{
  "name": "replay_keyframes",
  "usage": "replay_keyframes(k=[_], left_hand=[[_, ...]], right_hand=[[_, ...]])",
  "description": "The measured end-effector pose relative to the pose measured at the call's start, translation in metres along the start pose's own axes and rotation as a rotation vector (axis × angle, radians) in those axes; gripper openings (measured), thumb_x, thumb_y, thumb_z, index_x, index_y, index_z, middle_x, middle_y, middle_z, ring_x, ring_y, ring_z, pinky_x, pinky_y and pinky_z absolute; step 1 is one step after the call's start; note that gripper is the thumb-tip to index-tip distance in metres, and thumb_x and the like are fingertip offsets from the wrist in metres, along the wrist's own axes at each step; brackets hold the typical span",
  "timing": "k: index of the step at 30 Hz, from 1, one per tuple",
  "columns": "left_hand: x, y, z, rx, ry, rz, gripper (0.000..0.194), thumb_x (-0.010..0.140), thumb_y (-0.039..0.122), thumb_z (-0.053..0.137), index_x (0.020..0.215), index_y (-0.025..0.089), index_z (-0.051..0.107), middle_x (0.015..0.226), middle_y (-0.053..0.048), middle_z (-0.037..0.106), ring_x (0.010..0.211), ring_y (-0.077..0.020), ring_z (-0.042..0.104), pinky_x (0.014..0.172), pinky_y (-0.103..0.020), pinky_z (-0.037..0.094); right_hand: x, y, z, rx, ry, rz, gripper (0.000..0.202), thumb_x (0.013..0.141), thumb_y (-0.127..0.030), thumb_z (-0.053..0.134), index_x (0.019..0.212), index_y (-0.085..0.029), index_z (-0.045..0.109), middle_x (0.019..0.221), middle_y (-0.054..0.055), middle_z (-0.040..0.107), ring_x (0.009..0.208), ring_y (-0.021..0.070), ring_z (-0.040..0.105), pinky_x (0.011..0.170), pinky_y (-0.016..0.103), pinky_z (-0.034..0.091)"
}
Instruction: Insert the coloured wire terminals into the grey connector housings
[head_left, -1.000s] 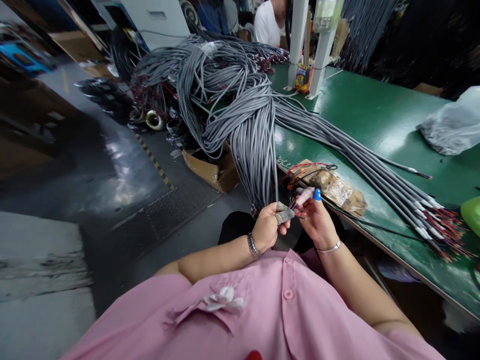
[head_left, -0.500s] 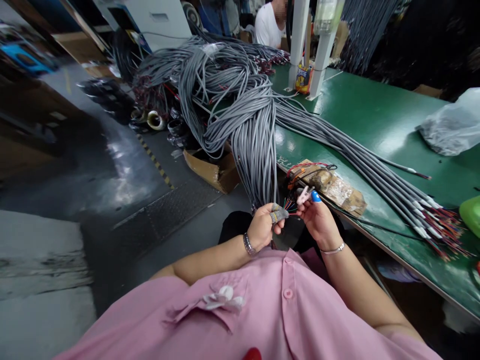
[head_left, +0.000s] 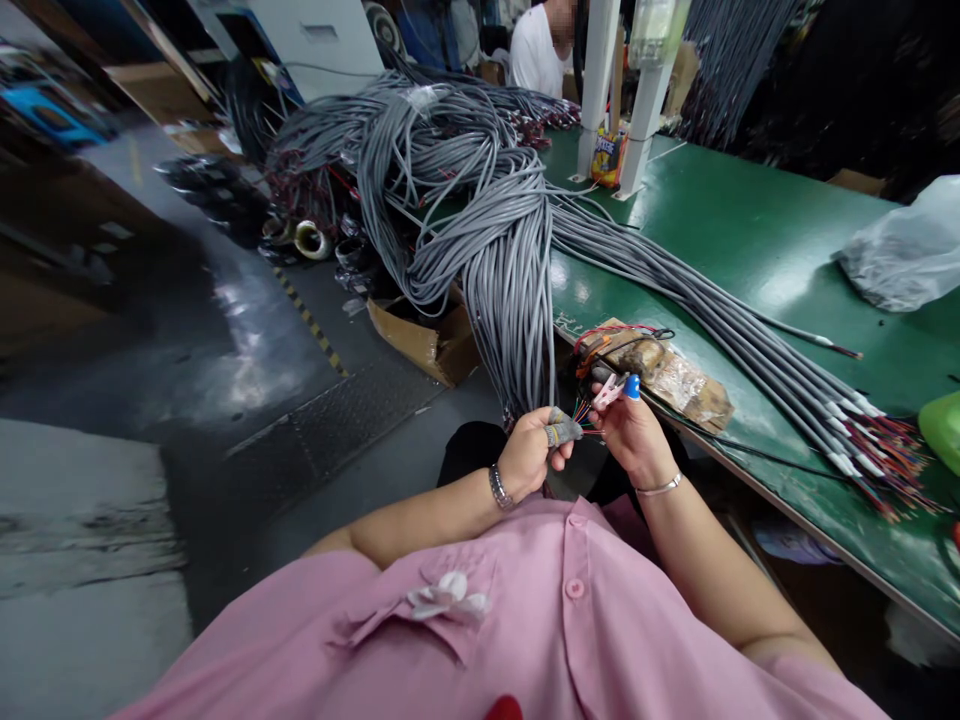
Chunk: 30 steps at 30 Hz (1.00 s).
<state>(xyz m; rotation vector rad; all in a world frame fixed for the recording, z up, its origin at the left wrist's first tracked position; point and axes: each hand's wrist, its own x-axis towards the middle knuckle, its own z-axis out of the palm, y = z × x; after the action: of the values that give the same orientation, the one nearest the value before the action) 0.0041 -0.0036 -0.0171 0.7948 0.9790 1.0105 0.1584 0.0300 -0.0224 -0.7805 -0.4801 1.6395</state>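
My left hand, a grey cover on its thumb, is closed on the end of a cable. Thin coloured wires fan out from this grip toward my right hand. Between the right fingers sits a pale pink clip, close to the wire ends; whether it touches them I cannot tell. One right fingertip wears a blue cover. Just behind the hands, a thick bundle of grey cables hangs over the table edge.
More grey cables with stripped, coloured ends lie along the green table. A tape-wrapped wooden block sits at its edge. An opened cardboard box stands on the floor. A person in white is at the back.
My left hand has shifted slightly right with the wires. My right hand, still holding the clip, has moved a little left and the blue-covered finger sits more upright.
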Motion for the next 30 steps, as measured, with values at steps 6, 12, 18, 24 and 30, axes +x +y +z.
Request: replay_keyframes(k=[6, 12, 18, 24, 30], left_hand=[[0.0, -0.001, 0.004, 0.039, -0.047, -0.029, 0.027, 0.067, 0.035, 0.074, 0.064, 0.015, 0.057, 0.049, 0.001, 0.056, 0.033, -0.0058, 0.042, 0.033, -0.018, 0.025], [0.001, 0.001, 0.007, 0.055, -0.044, -0.029, 0.023, 0.068, 0.032, 0.071, 0.064, 0.015, 0.057, 0.049, 0.001, 0.056, 0.033, -0.0056, 0.042, 0.033, -0.018, 0.025], [0.001, 0.003, 0.011, 0.048, -0.046, -0.042, 0.022, 0.067, 0.031, 0.071, 0.063, 0.015, 0.057, 0.049, 0.001, 0.056, 0.034, -0.0055, 0.042, 0.033, -0.018, 0.026], [0.002, 0.005, 0.012, 0.03, -0.067, -0.031, 0.019, 0.07, 0.029, 0.068, 0.064, 0.015, 0.057, 0.049, 0.001, 0.056, 0.034, -0.0057, 0.042, 0.033, -0.018, 0.026], [0.002, 0.007, 0.012, 0.009, -0.072, -0.028, 0.019, 0.07, 0.028, 0.068, 0.063, 0.015, 0.057, 0.049, 0.001, 0.056, 0.033, -0.0057, 0.042, 0.033, -0.018, 0.025]], right_hand=[[0.001, 0.0, 0.0, 0.044, 0.057, -0.008, 0.026, 0.072, -0.044, 0.078, 0.081, -0.021, 0.068, 0.08, -0.001, 0.071, 0.064, 0.0111, 0.061, 0.058, 0.022, 0.052], [0.001, 0.0, 0.004, 0.048, 0.045, -0.035, 0.027, 0.072, -0.045, 0.078, 0.077, -0.022, 0.067, 0.075, -0.002, 0.069, 0.064, 0.0111, 0.061, 0.061, 0.023, 0.052], [0.001, 0.0, 0.004, 0.051, 0.057, -0.012, 0.029, 0.07, -0.045, 0.08, 0.081, -0.022, 0.067, 0.075, -0.002, 0.07, 0.062, 0.0115, 0.061, 0.058, 0.023, 0.051], [-0.001, -0.001, 0.004, 0.049, 0.014, 0.026, 0.034, 0.069, -0.049, 0.079, 0.084, -0.021, 0.068, 0.073, -0.002, 0.069, 0.057, 0.0115, 0.058, 0.053, 0.024, 0.048], [-0.004, -0.003, 0.008, 0.055, -0.009, 0.049, 0.034, 0.072, -0.053, 0.075, 0.084, -0.021, 0.068, 0.072, -0.001, 0.069, 0.058, 0.0123, 0.058, 0.054, 0.025, 0.048]])
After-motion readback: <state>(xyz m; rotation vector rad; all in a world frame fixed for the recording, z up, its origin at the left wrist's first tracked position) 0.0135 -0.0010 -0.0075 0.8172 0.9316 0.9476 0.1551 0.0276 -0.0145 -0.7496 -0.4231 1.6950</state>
